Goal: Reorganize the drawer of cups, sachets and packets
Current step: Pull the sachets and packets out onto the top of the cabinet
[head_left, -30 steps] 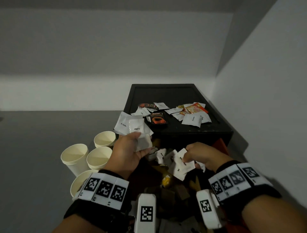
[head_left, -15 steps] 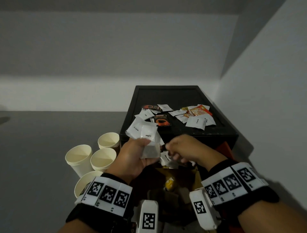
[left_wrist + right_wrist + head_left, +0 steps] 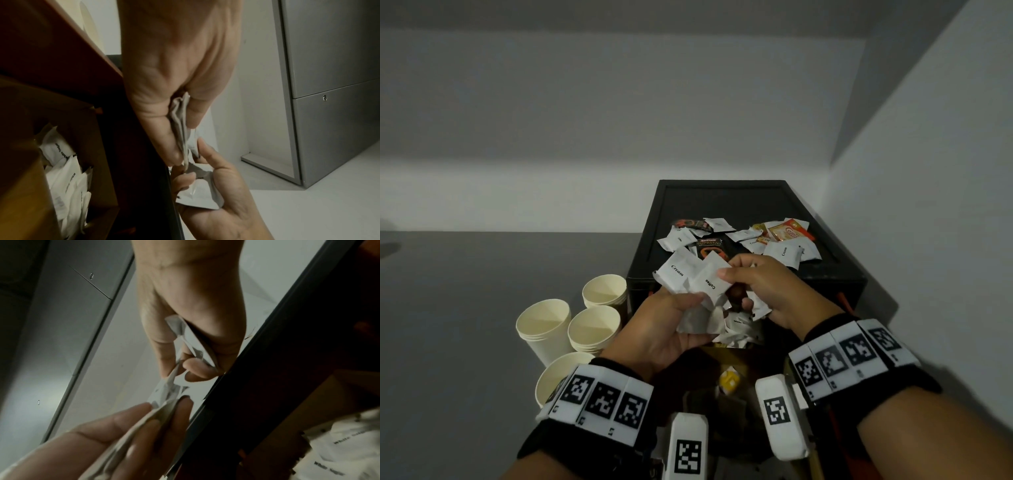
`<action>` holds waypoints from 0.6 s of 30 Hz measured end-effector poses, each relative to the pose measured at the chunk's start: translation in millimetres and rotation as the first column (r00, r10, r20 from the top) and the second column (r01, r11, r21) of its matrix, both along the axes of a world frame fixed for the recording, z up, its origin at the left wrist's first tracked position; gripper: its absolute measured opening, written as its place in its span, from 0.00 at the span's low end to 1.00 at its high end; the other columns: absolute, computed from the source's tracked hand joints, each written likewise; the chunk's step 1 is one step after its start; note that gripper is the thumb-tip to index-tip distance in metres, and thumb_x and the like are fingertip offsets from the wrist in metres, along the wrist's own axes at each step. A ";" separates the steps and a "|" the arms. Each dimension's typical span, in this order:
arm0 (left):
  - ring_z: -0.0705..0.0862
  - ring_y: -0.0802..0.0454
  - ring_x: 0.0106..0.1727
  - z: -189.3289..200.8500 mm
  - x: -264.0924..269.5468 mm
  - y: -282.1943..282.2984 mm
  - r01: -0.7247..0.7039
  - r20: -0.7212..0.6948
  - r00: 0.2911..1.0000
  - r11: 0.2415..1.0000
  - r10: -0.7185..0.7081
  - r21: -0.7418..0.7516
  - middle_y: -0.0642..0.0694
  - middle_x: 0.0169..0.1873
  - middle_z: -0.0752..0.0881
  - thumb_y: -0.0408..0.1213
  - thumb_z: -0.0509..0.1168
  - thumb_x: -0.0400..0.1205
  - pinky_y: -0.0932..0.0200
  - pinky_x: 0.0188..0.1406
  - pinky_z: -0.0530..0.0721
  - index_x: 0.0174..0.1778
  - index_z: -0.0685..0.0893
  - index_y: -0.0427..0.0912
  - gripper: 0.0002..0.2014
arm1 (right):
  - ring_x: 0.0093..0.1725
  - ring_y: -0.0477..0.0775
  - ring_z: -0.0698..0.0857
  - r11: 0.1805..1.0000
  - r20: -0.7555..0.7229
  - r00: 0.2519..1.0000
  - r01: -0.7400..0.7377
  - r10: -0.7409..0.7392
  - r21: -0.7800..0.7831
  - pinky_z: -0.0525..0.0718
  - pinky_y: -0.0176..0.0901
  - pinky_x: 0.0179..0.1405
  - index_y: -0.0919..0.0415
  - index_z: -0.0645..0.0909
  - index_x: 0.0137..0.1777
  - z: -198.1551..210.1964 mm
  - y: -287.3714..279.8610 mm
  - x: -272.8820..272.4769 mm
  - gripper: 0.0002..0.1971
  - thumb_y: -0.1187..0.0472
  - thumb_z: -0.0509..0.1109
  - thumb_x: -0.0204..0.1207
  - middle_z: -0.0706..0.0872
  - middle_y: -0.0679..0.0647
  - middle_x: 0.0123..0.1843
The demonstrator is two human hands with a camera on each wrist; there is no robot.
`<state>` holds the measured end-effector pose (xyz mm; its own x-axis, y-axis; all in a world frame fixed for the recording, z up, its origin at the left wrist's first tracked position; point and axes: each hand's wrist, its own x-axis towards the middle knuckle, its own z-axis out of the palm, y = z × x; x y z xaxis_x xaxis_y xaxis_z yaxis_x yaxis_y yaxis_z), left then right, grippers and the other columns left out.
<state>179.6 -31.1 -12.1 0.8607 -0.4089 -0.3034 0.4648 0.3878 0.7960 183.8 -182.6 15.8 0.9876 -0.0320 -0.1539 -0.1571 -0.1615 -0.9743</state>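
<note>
Above the open drawer point(image 3: 726, 353), at six o'clock from the black tray point(image 3: 835, 274), the left hand point(image 3: 664, 329) grips a sachet stack point(image 3: 695, 277); the right hand point(image 3: 763, 287) pinches another sachet against it. Sorting continues; next, probably square the stack.

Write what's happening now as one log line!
left hand: holds white sachets | right hand: pinches more sachets | paper cups: on floor, left | packets: on black top

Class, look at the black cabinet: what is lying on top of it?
On the black cabinet lie loose white sachets and coloured packets. The hands cover its near edge.
</note>
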 end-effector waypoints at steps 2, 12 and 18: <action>0.89 0.41 0.41 -0.1 0.8 0.4 -0.011 -0.009 1.000 1.000 0.011 0.013 0.36 0.55 0.85 0.26 0.58 0.83 0.46 0.32 0.90 0.71 0.72 0.42 0.20 | 0.29 0.44 0.74 0.997 -0.020 0.999 0.050 -0.049 0.055 0.70 0.31 0.18 0.58 0.77 0.33 1.0 -3.4 3.4 0.10 0.65 0.70 0.76 0.81 0.50 0.30; 0.87 0.41 0.38 -0.5 4.7 12.3 -0.118 -0.087 0.988 0.986 0.128 0.115 0.33 0.57 0.81 0.27 0.60 0.83 0.52 0.20 0.86 0.71 0.70 0.36 0.19 | 0.26 0.47 0.71 0.809 -0.173 0.985 0.102 0.000 0.579 0.69 0.30 0.16 0.65 0.78 0.46 12.9 -14.8 14.0 0.04 0.66 0.62 0.79 0.81 0.58 0.34; 0.83 0.41 0.42 -1.1 5.6 14.7 -0.140 -0.081 0.985 0.982 0.151 0.126 0.32 0.61 0.78 0.26 0.60 0.83 0.52 0.19 0.86 0.70 0.71 0.36 0.19 | 0.36 0.54 0.83 0.812 -0.188 0.980 0.159 -0.062 0.562 0.80 0.36 0.21 0.68 0.75 0.60 20.0 -10.1 22.8 0.11 0.69 0.62 0.79 0.83 0.63 0.46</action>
